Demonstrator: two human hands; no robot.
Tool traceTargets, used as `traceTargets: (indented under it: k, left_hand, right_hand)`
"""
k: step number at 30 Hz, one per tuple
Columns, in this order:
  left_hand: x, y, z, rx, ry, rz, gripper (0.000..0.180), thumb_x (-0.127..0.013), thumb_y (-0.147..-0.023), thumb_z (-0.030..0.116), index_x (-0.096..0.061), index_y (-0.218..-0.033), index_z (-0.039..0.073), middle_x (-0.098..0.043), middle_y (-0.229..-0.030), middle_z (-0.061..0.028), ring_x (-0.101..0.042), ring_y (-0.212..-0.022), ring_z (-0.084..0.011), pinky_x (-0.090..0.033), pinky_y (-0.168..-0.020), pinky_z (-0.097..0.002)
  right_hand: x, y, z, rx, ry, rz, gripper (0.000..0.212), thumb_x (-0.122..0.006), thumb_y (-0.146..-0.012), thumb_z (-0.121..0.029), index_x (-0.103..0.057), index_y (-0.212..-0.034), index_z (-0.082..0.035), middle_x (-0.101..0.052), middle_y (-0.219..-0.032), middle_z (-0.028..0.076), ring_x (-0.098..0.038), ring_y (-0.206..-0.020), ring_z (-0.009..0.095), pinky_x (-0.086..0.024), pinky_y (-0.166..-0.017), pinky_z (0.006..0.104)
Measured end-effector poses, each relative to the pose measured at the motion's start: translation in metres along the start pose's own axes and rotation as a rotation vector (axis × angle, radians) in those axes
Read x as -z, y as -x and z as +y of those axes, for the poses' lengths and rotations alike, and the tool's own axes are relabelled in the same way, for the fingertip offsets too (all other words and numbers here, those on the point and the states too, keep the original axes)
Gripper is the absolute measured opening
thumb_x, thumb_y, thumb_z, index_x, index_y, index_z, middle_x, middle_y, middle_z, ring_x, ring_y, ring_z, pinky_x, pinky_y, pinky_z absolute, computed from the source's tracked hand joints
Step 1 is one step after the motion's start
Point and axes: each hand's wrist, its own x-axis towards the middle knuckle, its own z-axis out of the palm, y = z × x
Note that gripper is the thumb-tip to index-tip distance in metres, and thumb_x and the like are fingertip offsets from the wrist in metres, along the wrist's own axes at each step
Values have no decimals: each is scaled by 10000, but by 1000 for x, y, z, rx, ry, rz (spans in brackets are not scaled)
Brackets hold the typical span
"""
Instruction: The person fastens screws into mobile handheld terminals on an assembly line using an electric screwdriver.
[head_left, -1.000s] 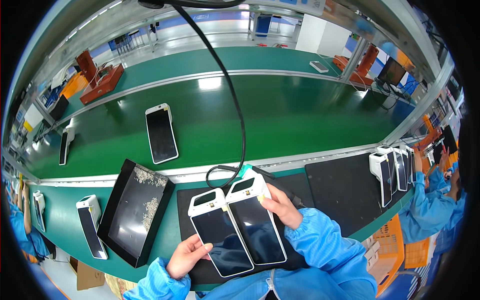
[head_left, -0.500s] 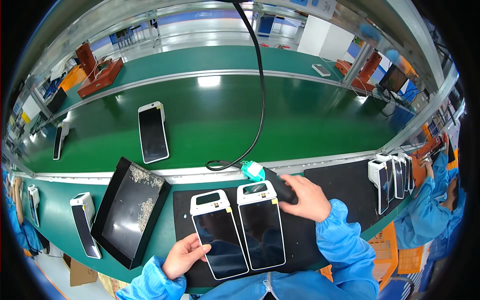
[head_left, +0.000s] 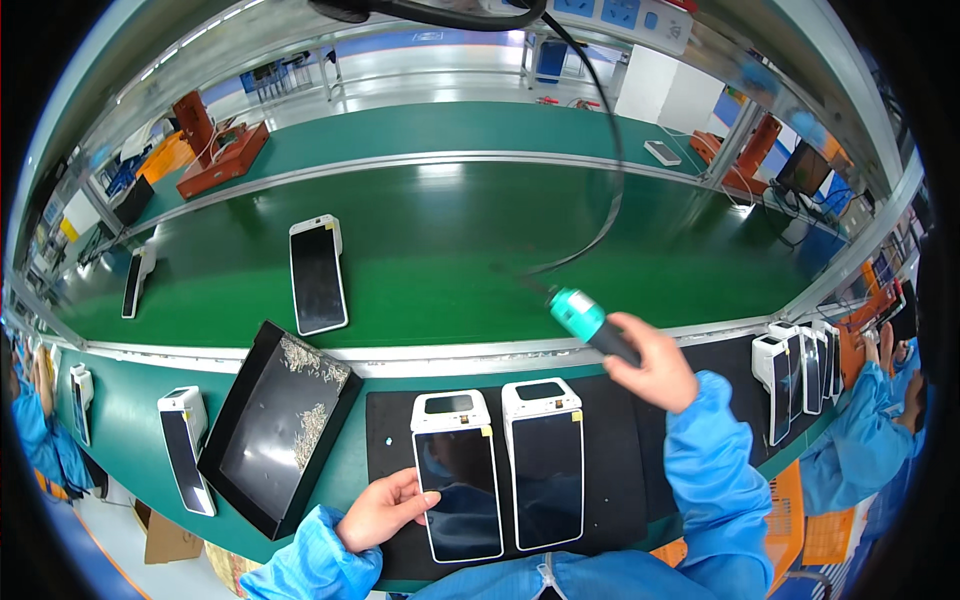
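left hand's [head_left: 383,512] grip on white device [head_left: 462,505], right hand's [head_left: 656,367] on corded tool [head_left: 580,315] (teal-ended)

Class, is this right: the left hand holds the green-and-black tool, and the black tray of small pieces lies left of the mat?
Wrong hand: in the head view, the right hand holds the tool. The tray does lie left of the mat.

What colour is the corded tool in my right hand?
Teal-green at the cord end, black at the held end; the head view shows the corded tool best.
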Motion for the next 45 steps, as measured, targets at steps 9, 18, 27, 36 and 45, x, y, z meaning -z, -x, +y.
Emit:
traceTargets:
  k: [9,18,27,36,45]
  left_hand:
    - [-13,-8,0,-7,23,0,297,-591,-859,106,-525,-1126,-6,-575,-798,18,-517,-683,-35,-445,-621,-192]
    - [19,29,37,-533,-929,849,166,-644,-731,14,-624,-895,32,-503,-661,-66,-484,-543,-166,-416,-520,-293]
    - [106,2,52,-354,-1404,580,445,-669,-615,-1,-593,-1042,96,-448,-910,-113,-452,-874,-297,-411,-777,-372]
    - [122,-11,35,-468,-1253,567,106,-626,-673,-29,-552,-729,21,-524,-672,-99,-528,-686,-277,-438,-658,-361]
    - [32,28,75,-566,-346,625,45,-572,-819,-12,-543,-812,21,-575,-752,-27,-526,-683,-70,-436,-627,-203]
  right_hand:
    - [51,12,-94,-78,-1183,-177,659,-569,-729,-22,-259,-1310,13,-513,-865,113,-505,-498,141,-392,-420,237]
    - [53,35,-116,126,-1154,135,543,-582,-696,7,-310,-1165,-6,-487,-600,67,-480,-450,138,-435,-451,261]
    - [27,40,-103,31,-1401,1,422,-593,-713,-21,-383,-1076,21,-477,-594,60,-461,-450,127,-421,-445,268]
    - [22,43,-101,47,-1372,-34,411,-591,-702,-13,-390,-1058,27,-468,-559,62,-456,-437,121,-435,-435,260]
    - [20,44,-118,201,-1408,-22,437,-556,-670,2,-362,-1062,19,-450,-559,51,-450,-438,126,-436,-435,275]
